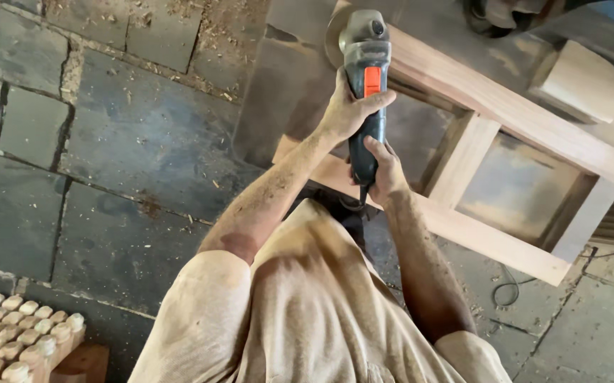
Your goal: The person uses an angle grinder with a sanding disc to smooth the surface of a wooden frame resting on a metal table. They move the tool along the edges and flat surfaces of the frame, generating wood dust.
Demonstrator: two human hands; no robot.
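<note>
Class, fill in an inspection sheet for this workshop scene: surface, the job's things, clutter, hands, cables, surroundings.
Surface: stone slab floor, dusty, sawdust in the joints.
Job's things: angle grinder, grey with an orange switch, its head at a rail of the wooden frame.
Clutter: wood shavings scattered on the floor.
Hands: left hand grips the grinder body; right hand holds its rear end.
Cables: thin dark cord looped on the floor.
Surroundings: rows of turned wooden pieces at lower left; wooden block at upper right.
</note>
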